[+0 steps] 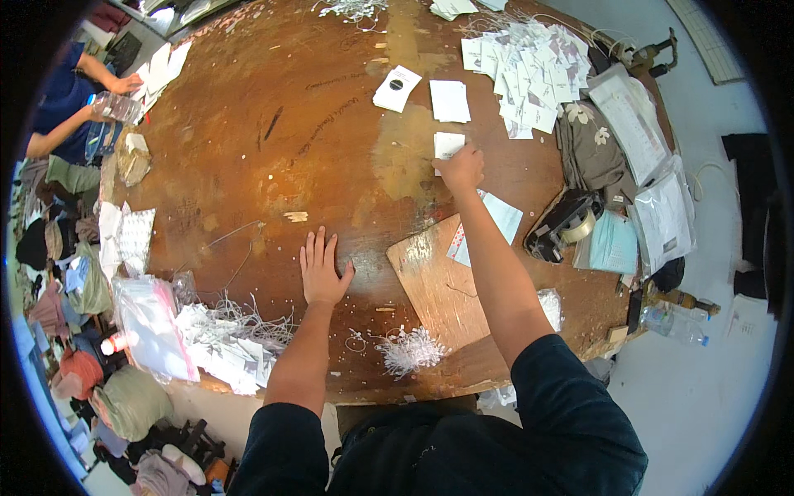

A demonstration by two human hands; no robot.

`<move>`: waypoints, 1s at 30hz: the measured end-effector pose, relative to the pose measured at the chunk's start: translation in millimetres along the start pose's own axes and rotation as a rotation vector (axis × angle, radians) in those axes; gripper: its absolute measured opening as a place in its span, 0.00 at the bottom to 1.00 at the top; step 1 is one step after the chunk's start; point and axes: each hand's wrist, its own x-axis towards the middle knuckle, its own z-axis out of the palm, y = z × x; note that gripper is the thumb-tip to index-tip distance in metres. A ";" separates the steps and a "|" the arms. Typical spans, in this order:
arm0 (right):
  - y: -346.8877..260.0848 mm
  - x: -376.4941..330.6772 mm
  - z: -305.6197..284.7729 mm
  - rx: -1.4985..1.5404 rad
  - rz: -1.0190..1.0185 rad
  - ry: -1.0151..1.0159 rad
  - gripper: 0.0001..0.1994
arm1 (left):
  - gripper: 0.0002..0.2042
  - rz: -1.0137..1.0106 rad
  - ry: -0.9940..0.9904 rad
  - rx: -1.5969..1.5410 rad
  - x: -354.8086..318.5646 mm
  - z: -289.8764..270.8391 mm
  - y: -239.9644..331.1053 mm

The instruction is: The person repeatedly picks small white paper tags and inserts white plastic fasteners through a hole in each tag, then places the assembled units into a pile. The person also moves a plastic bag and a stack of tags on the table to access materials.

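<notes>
My right hand (461, 169) reaches forward across the brown wooden table (289, 132) and rests its fingers on a small white card (447, 145); whether it grips the card cannot be told. Beyond it lie two more white cards (450, 101), one with a black round spot (397, 88). My left hand (320, 269) lies flat on the bare tabletop, fingers spread, holding nothing. A light wooden board (434, 285) lies under my right forearm, with a pale paper slip (501, 217) on it.
A heap of white tags (529, 66) sits at the far right, beside folded fabric (589, 147) and a tape dispenser (565, 225). White strings (410, 350) and tags (223, 343) lie near the front edge. Another person (70, 103) works at the far left.
</notes>
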 end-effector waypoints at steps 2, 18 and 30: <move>-3.2 0.9 -0.9 0.002 0.041 -0.037 0.41 | 0.31 0.008 0.013 -0.001 2.0 -0.5 0.0; -93.3 70.5 27.0 0.340 -0.309 0.136 0.16 | 0.30 -0.026 -0.015 -0.026 2.2 0.3 -5.9; -94.7 105.1 21.1 0.242 -0.981 0.278 0.08 | 0.29 -0.035 -0.022 -0.046 1.5 0.0 -7.9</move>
